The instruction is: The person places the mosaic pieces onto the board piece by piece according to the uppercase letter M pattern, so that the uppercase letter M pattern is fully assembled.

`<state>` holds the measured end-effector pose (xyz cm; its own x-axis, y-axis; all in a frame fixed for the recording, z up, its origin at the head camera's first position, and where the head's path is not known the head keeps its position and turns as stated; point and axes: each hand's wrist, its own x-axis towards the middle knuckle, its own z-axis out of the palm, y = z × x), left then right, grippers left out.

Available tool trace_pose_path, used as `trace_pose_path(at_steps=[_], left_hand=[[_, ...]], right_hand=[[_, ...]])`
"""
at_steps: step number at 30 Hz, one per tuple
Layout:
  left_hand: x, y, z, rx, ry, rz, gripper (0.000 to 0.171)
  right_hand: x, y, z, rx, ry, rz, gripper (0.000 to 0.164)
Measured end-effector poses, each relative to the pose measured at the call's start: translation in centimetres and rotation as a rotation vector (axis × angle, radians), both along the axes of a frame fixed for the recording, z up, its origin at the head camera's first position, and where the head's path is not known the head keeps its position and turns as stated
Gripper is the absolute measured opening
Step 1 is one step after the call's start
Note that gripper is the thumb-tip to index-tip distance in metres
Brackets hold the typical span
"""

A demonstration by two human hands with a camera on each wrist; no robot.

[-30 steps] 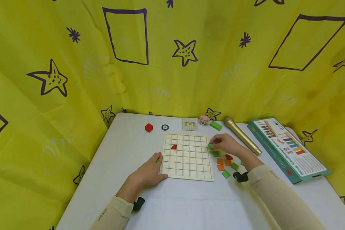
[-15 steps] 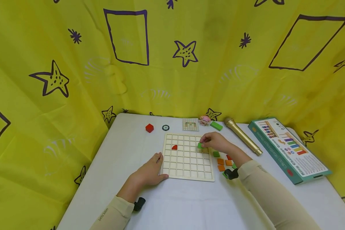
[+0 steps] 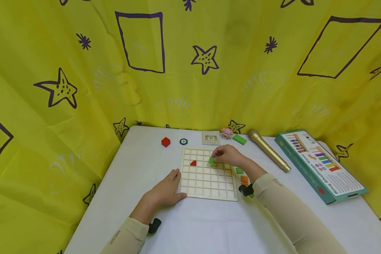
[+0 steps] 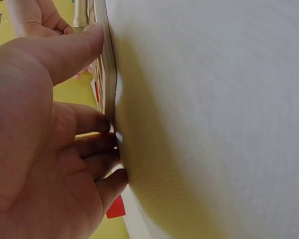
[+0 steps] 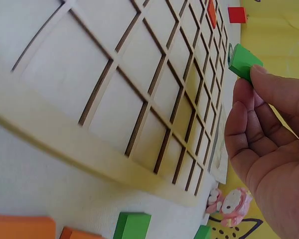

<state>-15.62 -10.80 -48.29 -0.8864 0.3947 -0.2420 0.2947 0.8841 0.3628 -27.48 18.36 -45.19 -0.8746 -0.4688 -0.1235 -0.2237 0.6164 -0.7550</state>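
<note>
A yellow patterned curtain [image 3: 177, 88] backs the white table [image 3: 209, 222], which bears a gridded board [image 3: 207, 180]. Left hand [image 3: 165, 188], fingers relaxed, rests against the board's left edge; right hand [image 3: 227, 155], apart, pinches a green tile [image 5: 242, 62] over the grid.

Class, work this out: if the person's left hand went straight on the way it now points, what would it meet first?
Most likely the left edge of the square, pale wooden grid board. The left hand rests against that edge, though each fingertip's exact contact is hard to judge.
</note>
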Motion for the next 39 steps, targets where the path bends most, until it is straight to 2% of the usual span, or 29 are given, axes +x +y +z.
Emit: trace_pose_path(at_steps=[18,32,39], left_hand=[[0.0,0.1,-0.1,-0.013,-0.017,0.021,0.094],[0.0,-0.1,-0.1,-0.013,-0.006,0.008,0.093],[0.0,0.0,-0.1,-0.011,-0.010,0.010,0.093]], right_hand=[[-0.7,-3.2,-1.2,-0.020,-0.032,0.013,0.008],[-0.8,-4.6,-1.5,0.047,-0.067,0.009,0.007],[-1.0,-4.8,-1.9,0.065,-0.043,0.020,0.005]])
